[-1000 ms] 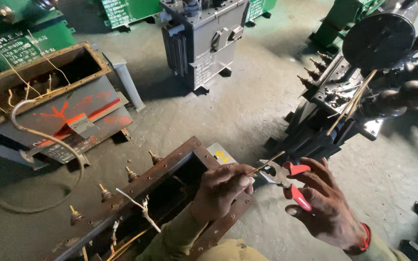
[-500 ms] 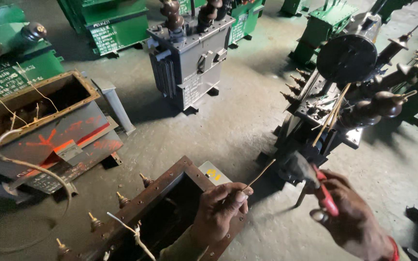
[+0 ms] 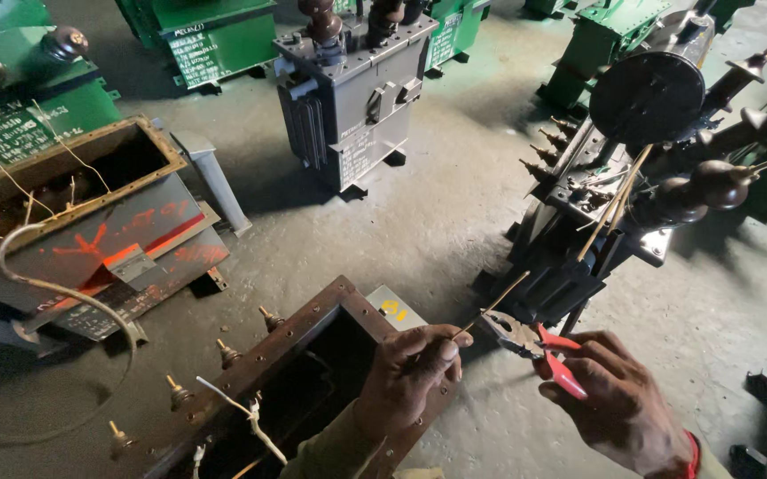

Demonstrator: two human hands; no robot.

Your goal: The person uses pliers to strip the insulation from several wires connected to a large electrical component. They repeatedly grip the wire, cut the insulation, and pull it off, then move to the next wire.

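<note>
Nearest the camera, the left hand pinches the lower end of a thin stiff wire between thumb and fingers, resting over the rusty rim of an open brown tank. Just to its right, the right hand is clenched around the red handles of a pair of pliers, whose metal nose lies against the wire just past the left fingertips. The wire slants up and to the right from the left hand. Small studs stand along the tank's left edge. Beyond, on the concrete floor, sits a dark transformer core at right and an orange-marked open box at left. Farther back stand a grey transformer and green transformers.
</note>
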